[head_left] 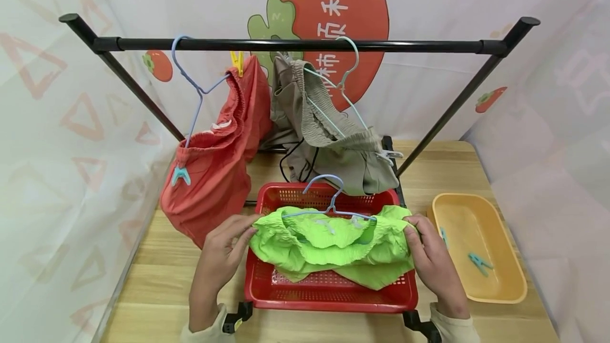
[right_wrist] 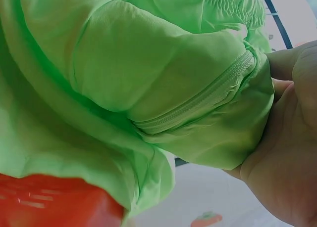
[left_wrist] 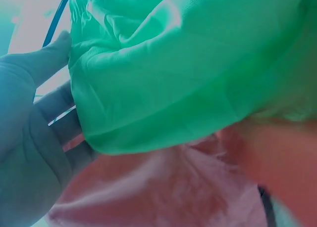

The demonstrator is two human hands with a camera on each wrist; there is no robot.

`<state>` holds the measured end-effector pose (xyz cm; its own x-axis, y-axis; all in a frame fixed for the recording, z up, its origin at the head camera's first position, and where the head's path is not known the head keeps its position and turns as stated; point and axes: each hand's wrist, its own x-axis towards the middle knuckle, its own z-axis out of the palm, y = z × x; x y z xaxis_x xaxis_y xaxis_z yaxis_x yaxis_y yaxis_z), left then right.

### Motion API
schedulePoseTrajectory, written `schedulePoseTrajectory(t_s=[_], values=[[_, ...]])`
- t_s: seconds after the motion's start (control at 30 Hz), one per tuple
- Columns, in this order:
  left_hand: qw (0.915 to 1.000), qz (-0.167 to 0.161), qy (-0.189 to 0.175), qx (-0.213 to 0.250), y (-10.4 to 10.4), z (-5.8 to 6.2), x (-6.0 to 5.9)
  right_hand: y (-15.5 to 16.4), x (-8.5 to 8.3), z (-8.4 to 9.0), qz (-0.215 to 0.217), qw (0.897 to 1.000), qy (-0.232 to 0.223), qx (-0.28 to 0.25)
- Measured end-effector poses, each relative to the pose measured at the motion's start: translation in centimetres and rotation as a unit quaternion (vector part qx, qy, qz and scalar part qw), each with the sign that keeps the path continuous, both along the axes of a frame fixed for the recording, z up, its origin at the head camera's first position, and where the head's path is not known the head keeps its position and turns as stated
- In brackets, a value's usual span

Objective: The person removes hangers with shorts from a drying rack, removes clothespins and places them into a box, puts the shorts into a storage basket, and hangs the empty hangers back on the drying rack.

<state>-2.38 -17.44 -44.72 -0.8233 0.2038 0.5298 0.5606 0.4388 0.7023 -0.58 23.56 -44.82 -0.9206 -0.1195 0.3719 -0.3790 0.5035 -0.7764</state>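
Bright green shorts (head_left: 333, 245) with a gathered elastic waistband are stretched between both hands over the red basket. A blue hanger (head_left: 332, 208) sits inside the waistband, its hook standing up. My left hand (head_left: 224, 253) pinches the left end of the waistband between thumb and fingers. The opposite end is pinched by my right hand (head_left: 433, 258). In the right wrist view, a zipper (right_wrist: 198, 98) runs along the green cloth close to the fingers. The left wrist view has the left thumb and fingers (left_wrist: 54, 54) at the edge of the cloth.
Red shorts (head_left: 214, 163) and grey-brown shorts (head_left: 329, 136) hang on hangers from a black rack bar (head_left: 286, 45), held by clips. Below the green shorts is a red basket (head_left: 333, 303). A yellow tray (head_left: 500, 247) at right holds teal clips (head_left: 480, 263).
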Motion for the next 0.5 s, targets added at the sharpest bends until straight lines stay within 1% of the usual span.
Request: schedulePoseTrajectory(t_s=[0.13,0.23,0.3,0.5], values=[[0.9997,0.015,-0.017,-0.013,0.2,-0.3,-0.2,0.5,0.0,-0.3,-0.005,1.000,0.009,0.002],[0.9993,0.024,-0.018,-0.021,0.1,-0.4,-0.2,1.1,0.0,-0.7,-0.003,1.000,0.018,0.004],[0.9993,0.027,-0.018,-0.020,-0.1,-0.5,-0.3,1.5,0.1,-0.8,-0.002,1.000,0.019,-0.008],[0.9983,0.049,-0.030,-0.007,-0.7,-0.4,0.0,3.2,0.2,-0.8,0.009,0.999,0.023,-0.047]])
